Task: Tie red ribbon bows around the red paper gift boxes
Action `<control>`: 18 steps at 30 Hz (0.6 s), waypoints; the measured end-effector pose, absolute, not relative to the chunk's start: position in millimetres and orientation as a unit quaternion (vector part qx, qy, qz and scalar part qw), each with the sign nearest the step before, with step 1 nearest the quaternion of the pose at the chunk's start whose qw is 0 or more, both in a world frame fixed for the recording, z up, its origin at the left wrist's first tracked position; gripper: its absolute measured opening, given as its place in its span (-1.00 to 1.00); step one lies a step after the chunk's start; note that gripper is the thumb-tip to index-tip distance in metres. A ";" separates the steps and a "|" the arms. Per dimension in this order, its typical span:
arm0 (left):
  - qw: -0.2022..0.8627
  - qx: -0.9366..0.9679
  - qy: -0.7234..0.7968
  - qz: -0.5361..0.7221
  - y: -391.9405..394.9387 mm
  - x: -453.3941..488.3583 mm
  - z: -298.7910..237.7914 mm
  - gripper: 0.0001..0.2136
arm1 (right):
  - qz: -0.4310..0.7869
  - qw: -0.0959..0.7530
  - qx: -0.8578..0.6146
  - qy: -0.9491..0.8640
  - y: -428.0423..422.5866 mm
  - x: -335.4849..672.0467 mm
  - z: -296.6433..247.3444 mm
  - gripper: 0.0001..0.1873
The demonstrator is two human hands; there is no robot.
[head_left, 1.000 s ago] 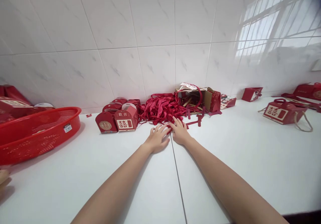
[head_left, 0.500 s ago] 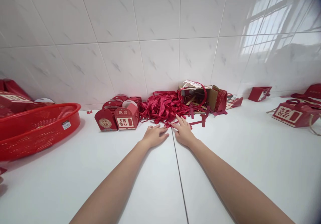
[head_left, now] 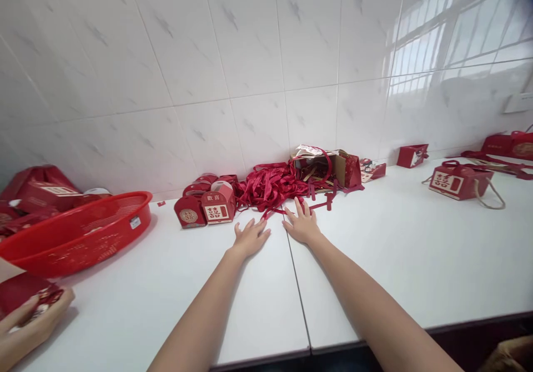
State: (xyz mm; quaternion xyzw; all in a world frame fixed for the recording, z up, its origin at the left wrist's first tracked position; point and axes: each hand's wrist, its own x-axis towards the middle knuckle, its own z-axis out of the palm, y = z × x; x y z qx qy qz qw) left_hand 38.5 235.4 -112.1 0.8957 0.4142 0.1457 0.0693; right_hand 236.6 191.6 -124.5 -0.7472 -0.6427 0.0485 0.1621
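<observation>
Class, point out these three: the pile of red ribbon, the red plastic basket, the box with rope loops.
Pile of red ribbon (head_left: 268, 186): head view, middle of the heap.
Red plastic basket (head_left: 97, 247): head view, outer wall.
Box with rope loops (head_left: 456, 184): head view, front panel.

The left hand (head_left: 250, 239) and right hand (head_left: 303, 225) lie palm-down, loosely spread.

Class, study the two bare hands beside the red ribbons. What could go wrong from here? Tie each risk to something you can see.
Tangling: the ribbon pile is a loose jumble in front of both hands, so pulling one strand might drag others along.
Knocking: the box with the cream label stands close beside the pile, to the left of the left hand; a wide sweep of that hand could nudge or tip it.
</observation>
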 end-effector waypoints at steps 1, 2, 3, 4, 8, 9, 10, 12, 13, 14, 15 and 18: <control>0.068 0.896 0.414 0.146 227.1 33.4 -110.5 -0.63 | 0.051 0.163 -0.750 -0.639 188.6 235.6 -124.1 -0.35; 0.069 0.896 0.414 0.146 218.9 28.4 -109.0 -0.63 | 0.051 0.164 -0.752 -0.636 185.5 234.7 -123.9 -0.34; 0.071 0.897 0.413 0.144 210.9 23.8 -107.6 -0.64 | 0.052 0.162 -0.755 -0.633 182.2 233.9 -123.8 -0.33; 0.075 0.897 0.412 0.140 203.0 19.4 -106.4 -0.63 | 0.053 0.160 -0.758 -0.631 178.8 233.3 -123.7 -0.32; 0.099 0.901 0.409 0.109 167.8 4.4 -103.7 -0.57 | 0.057 0.141 -0.764 -0.627 165.3 231.2 -123.6 -0.34; 0.103 0.902 0.408 0.100 157.3 0.7 -103.7 -0.55 | 0.059 0.138 -0.764 -0.627 162.1 230.7 -123.6 -0.35; 0.106 0.902 0.408 0.092 145.9 -3.1 -103.8 -0.54 | 0.061 0.136 -0.765 -0.626 158.9 230.3 -123.6 -0.36; 0.104 0.901 0.415 0.074 120.8 -11.4 -104.6 -0.53 | 0.065 0.137 -0.766 -0.624 152.8 229.4 -124.2 -0.37; 0.100 0.899 0.422 0.066 107.7 -15.7 -105.0 -0.54 | 0.066 0.140 -0.767 -0.623 149.7 229.0 -124.7 -0.37; 0.095 0.897 0.429 0.060 94.6 -20.1 -105.5 -0.54 | 0.068 0.143 -0.767 -0.622 146.5 228.7 -125.4 -0.38; 0.090 0.895 0.434 0.056 81.9 -24.4 -106.0 -0.54 | 0.070 0.147 -0.768 -0.620 143.4 228.3 -126.1 -0.38; 0.074 0.892 0.442 0.065 49.0 -36.7 -108.4 -0.55 | 0.074 0.159 -0.767 -0.617 133.8 227.8 -128.7 -0.39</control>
